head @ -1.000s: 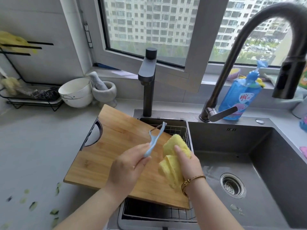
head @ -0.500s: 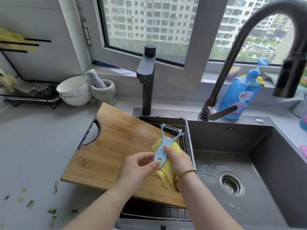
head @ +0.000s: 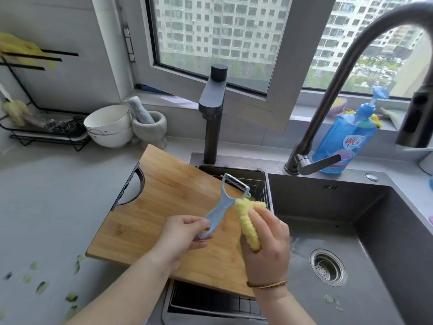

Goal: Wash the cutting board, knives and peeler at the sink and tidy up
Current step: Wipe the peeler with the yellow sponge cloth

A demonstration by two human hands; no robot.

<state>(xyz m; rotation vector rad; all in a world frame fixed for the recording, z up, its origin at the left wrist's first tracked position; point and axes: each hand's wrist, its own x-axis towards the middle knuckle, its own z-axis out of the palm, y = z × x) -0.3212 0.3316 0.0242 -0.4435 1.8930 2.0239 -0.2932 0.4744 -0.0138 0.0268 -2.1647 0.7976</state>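
Left hand (head: 180,238) pinches the peeler (head: 221,206), its blade now tilted far-right; right hand (head: 269,245) grips the sponge (head: 248,224), shifted beside it.

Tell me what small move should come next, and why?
Probably slide the sponge up over the blade of the peeler: the left hand pinches the handle end, the right hand holds the sponge against the neck, just under the blade.

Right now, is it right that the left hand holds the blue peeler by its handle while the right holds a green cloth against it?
Not quite: the head view shows the cloth is yellow, not green. The rest stands: the left hand holds the blue peeler by its handle, and the right hand holds the cloth against it.
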